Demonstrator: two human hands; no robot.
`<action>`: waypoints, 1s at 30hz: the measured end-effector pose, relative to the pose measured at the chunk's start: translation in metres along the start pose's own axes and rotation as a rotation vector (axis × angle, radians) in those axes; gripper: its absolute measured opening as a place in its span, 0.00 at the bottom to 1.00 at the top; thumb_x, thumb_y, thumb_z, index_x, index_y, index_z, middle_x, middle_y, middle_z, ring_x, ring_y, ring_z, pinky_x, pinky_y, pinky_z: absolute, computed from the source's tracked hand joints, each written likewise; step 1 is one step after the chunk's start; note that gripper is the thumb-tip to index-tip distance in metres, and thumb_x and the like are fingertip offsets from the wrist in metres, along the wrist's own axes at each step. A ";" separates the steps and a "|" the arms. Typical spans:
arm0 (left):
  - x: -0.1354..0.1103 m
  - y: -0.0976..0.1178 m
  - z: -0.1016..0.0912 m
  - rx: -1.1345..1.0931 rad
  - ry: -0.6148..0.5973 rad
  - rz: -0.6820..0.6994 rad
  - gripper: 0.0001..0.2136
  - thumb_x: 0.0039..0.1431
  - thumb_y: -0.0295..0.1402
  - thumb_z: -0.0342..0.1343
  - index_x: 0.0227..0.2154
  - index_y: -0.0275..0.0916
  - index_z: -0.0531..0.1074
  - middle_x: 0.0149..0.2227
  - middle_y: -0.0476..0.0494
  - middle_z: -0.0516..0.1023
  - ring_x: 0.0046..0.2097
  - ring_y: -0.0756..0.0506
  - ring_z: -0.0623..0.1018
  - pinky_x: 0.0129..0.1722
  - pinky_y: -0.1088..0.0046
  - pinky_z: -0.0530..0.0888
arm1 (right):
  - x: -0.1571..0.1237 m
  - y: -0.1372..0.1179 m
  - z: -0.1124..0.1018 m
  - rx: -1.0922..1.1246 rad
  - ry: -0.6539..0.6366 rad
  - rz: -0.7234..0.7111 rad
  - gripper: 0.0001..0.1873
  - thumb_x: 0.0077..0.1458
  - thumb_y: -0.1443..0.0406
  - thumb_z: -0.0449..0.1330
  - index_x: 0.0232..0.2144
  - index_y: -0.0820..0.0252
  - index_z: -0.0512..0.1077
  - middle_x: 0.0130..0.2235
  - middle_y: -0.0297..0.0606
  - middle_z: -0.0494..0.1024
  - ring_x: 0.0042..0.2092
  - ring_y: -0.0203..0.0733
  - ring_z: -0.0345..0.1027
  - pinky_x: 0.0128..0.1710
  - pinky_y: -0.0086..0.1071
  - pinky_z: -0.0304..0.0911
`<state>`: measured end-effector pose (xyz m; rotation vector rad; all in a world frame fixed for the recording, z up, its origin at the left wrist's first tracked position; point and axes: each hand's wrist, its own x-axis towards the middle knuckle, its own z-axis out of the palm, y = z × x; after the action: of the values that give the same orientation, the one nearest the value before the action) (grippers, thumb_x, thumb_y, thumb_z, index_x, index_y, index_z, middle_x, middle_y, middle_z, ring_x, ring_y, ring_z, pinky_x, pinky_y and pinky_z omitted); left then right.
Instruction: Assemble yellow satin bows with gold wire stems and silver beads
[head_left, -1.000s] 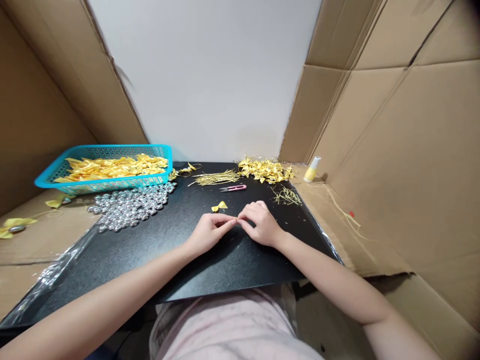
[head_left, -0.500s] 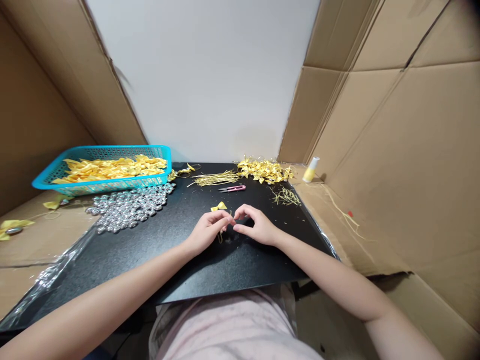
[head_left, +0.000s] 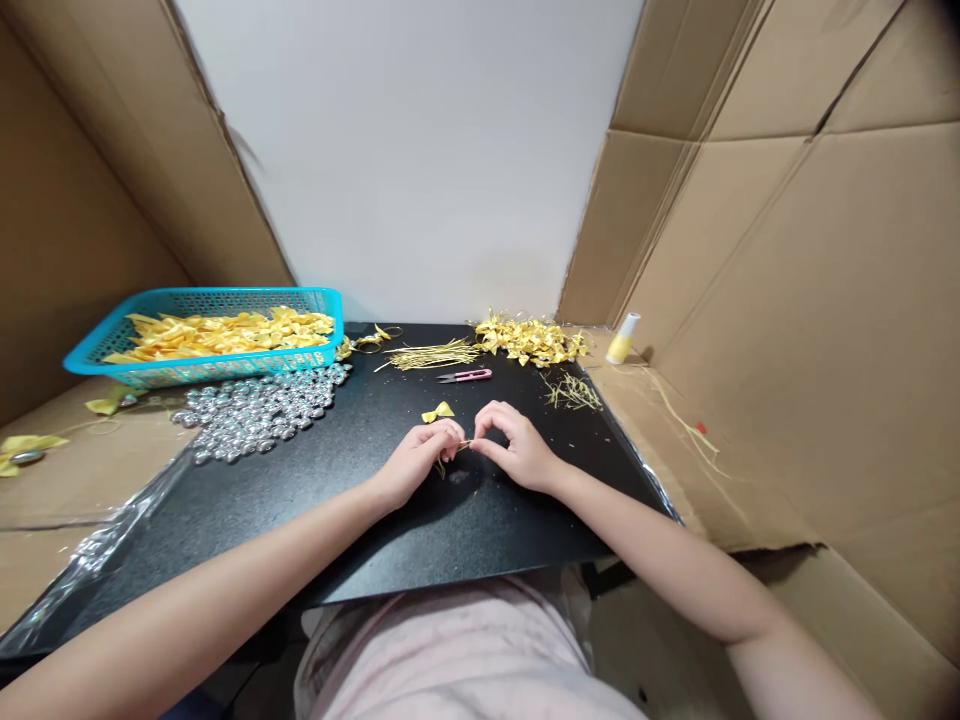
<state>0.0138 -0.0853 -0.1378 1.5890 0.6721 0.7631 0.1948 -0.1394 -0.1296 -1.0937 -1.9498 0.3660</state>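
Note:
Low over the black table (head_left: 360, 540), my left hand (head_left: 421, 458) is closed in a pinch on a thin gold cord (head_left: 440, 467), whose loop hangs below the fingers. My right hand (head_left: 516, 447) pinches the same cord between thumb and forefinger, a short stretch of it showing between the two hands. Anything else inside the left fingers is hidden. Just beyond the left fingertips a yellow ribbon bow (head_left: 438, 412) lies on the table. Pink-handled thread snips (head_left: 465, 376) rest farther back.
A blue basket (head_left: 335, 330) of yellow bows stands back left, with silver beads (head_left: 255, 415) spread before it. Behind the snips lie gold cords (head_left: 431, 355) and a heap of finished-looking bows (head_left: 529, 338). Cord scraps (head_left: 574, 392) and a white-capped bottle (head_left: 622, 338) are at right.
My right thumb and forefinger have closed together on the cord, and a stretch of it now shows between the hands. The hanging loop below my left hand looks shorter.

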 end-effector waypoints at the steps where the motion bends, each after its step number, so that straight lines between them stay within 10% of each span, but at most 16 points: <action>1: 0.000 0.000 0.000 -0.005 -0.013 -0.004 0.12 0.49 0.36 0.51 0.14 0.39 0.60 0.25 0.48 0.65 0.32 0.47 0.64 0.34 0.71 0.63 | 0.000 0.000 0.000 -0.013 0.013 -0.005 0.08 0.59 0.64 0.58 0.28 0.59 0.66 0.35 0.36 0.73 0.40 0.40 0.65 0.44 0.36 0.57; 30: -0.001 0.011 0.003 -0.343 -0.335 -0.245 0.13 0.48 0.36 0.53 0.15 0.39 0.59 0.18 0.49 0.64 0.25 0.50 0.60 0.29 0.72 0.60 | 0.001 -0.006 0.012 0.280 0.040 0.130 0.11 0.58 0.61 0.57 0.26 0.59 0.66 0.31 0.34 0.68 0.35 0.37 0.62 0.39 0.32 0.59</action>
<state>0.0154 -0.0897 -0.1274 1.2516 0.4513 0.3919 0.1817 -0.1401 -0.1329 -1.0368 -1.7341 0.6624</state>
